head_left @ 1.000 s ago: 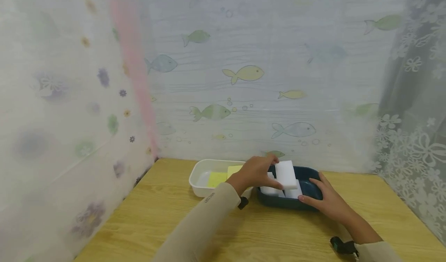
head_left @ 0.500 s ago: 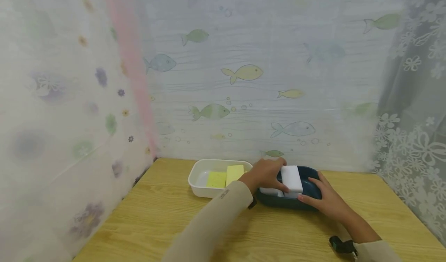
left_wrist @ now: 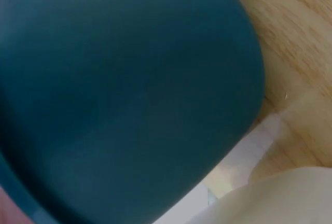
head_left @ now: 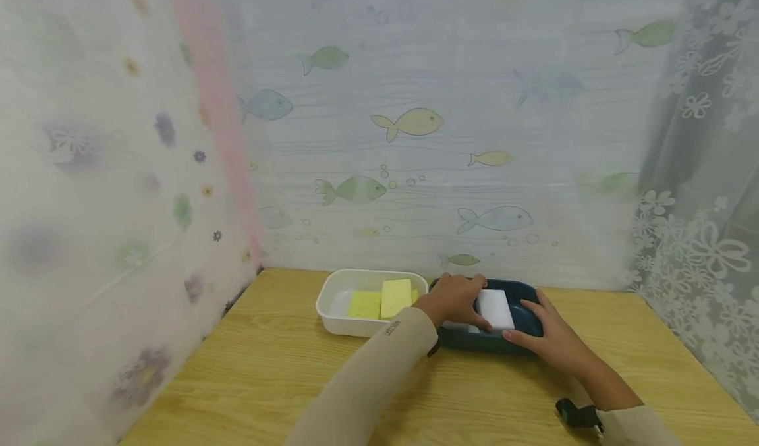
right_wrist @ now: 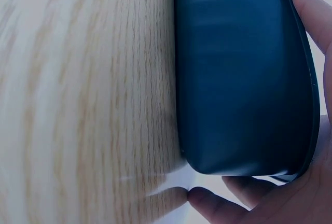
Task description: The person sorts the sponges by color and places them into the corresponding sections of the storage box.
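Note:
A dark blue tray [head_left: 486, 342] stands on the table with white sponge blocks inside. My left hand [head_left: 453, 299] reaches over its left part. Thumb and fingers span one white sponge [head_left: 495, 309], which now sits low in the tray; the fingers' exact contact is partly hidden. My right hand [head_left: 554, 337] grips the tray's right end, thumb at the near rim and fingers at the far side. In the right wrist view, the thumb [right_wrist: 314, 14] lies along the rim and other fingers reach round the tray's end. The left wrist view shows mostly the tray's outer wall [left_wrist: 145, 94].
A white tray [head_left: 350, 327] stands left of the blue one, with yellow sponges [head_left: 396, 299] in it. Wood-grain table [head_left: 255, 367] lies in front. A fish-print curtain [head_left: 409, 189] hangs behind, with patterned sheets at both sides.
My left hand has moved right and down with the white sponge, lowering it into the blue tray among the others. The right hand stays on the tray's right end.

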A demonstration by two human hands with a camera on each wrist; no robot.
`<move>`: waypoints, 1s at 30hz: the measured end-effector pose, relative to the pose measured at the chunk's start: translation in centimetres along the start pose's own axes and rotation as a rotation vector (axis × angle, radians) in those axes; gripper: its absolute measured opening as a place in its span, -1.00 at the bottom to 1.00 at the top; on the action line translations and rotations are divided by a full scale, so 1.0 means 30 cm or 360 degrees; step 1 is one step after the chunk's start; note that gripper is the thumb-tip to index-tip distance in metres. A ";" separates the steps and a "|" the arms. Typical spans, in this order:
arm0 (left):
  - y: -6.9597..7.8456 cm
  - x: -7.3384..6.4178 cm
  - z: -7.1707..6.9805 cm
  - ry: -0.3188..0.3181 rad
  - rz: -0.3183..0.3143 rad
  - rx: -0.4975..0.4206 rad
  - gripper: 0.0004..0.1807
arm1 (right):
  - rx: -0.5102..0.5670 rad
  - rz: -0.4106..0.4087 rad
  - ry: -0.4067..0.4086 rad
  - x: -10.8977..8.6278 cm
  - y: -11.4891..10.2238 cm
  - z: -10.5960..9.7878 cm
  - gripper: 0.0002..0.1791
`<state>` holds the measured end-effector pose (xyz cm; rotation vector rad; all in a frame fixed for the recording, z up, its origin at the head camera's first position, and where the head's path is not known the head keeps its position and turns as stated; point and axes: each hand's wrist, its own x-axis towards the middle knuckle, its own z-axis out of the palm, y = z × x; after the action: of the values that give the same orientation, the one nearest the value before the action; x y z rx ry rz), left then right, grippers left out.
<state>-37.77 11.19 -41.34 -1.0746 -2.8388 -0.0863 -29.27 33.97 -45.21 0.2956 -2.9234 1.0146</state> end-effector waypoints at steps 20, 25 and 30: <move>-0.115 -0.171 -0.067 -0.0015 -0.0002 -0.0213 0.00 | -0.0023 0.0003 0.0023 -0.014 -0.015 -0.002 0.14; -0.269 -0.363 -0.096 0.0034 -0.0011 -0.0235 -0.03 | -0.0031 -0.0003 0.0037 -0.013 -0.016 0.005 0.15; -0.437 -0.535 -0.111 0.0088 -0.0205 -0.0252 0.01 | -0.0029 -0.0010 0.0044 -0.012 -0.009 0.004 0.15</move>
<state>-34.25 -9.48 -40.12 -0.8991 -2.8884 -0.3514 -28.85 33.75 -45.17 0.2871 -2.9033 0.9826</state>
